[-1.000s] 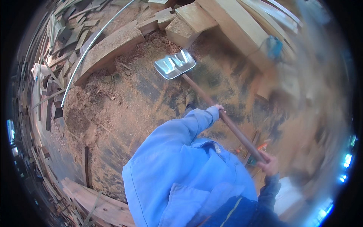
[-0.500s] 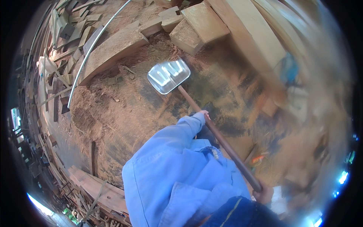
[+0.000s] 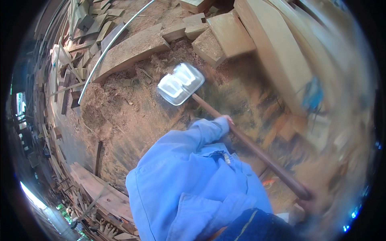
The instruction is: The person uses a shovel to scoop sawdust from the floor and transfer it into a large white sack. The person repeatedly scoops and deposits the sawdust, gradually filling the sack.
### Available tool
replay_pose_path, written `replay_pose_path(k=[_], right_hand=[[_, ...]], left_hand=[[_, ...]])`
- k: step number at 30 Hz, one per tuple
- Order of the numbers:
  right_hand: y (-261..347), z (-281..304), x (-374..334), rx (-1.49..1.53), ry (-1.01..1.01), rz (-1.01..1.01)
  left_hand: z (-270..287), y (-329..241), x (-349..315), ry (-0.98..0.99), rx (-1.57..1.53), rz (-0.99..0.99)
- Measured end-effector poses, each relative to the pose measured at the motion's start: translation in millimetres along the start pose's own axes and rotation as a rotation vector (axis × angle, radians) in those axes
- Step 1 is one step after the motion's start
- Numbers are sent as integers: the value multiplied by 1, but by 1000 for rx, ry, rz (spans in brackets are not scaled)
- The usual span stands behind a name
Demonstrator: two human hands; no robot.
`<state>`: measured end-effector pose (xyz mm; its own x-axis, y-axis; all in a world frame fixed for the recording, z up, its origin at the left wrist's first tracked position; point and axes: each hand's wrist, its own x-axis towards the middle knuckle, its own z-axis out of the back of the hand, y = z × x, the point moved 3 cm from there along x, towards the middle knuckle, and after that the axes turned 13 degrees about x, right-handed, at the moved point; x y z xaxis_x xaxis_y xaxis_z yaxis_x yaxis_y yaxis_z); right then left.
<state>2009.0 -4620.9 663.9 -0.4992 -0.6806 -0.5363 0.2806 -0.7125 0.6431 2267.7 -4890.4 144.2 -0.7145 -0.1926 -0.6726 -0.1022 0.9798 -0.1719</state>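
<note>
Shovel (image 3: 251, 145): slanting from upper centre of the frame to lower right, shiny blade (image 3: 181, 85) near the wooden blocks (image 3: 231, 34) | Left hand (image 3: 226, 119): we wrap it round the handle (image 3: 277, 169), mid-frame | Right hand (image 3: 313, 204): blurred at the handle's end; we cannot tell its grip | Sawdust (image 3: 100, 105): left of the blade

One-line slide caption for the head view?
Left hand gripping the brown handle of a shiny shovel, amid sawdust and timber.

Space opens left of the shovel blade (image 3: 180, 85), but timbers (image 3: 233, 35) block beyond.
</note>
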Motion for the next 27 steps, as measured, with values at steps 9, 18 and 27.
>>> replay_pose_path(k=[9,18,27], right_hand=[[53,-67,-24,-597,-101,-199],[157,-188,18,-415,-92,-11],[280,-148,6,-778,-68,-96]], left_hand=[[4,39,39,-97,85,149],[64,-155,-50,-528,106,212],[67,-133,-91,605,390,771]])
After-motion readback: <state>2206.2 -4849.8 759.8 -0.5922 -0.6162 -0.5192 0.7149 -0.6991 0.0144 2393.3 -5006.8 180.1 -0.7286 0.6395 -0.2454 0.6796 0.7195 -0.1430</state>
